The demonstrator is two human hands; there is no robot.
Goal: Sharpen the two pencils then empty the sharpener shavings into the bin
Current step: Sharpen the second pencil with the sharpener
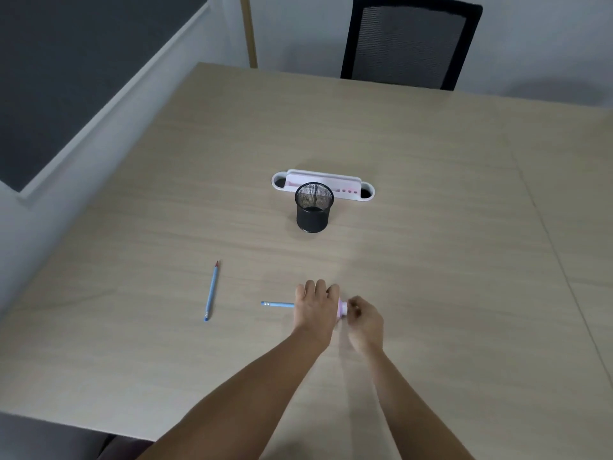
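The left hand (315, 305) is closed around a blue pencil (278, 304), whose eraser end sticks out to the left; the grip hides the rest of the shaft. The right hand (365, 318) has its fingers (355, 308) pinched shut on a small pink sharpener (342, 309), held between the two hands just above the counter (431, 227). The pencil tip cannot be seen; judging by the alignment, it is in the sharpener and being sharpened.

A second blue pencil (211, 291) lies loose on the counter, well to the left, point facing far. Its tip looks pointed, though it is too small to confirm.

Handling assessment: the pencils are light, stiff and thin, and liable to roll. They are best gripped near the working end, so the lead does not snap under twisting. The sharpener is small, light, smooth plastic, and needs a firm pinch across its body.

The black mesh cup (314, 207) stands upright, far centre, presumably the bin. Nothing is visible inside. A white tray (366, 189) sits just behind it, with no loose contents discernible.
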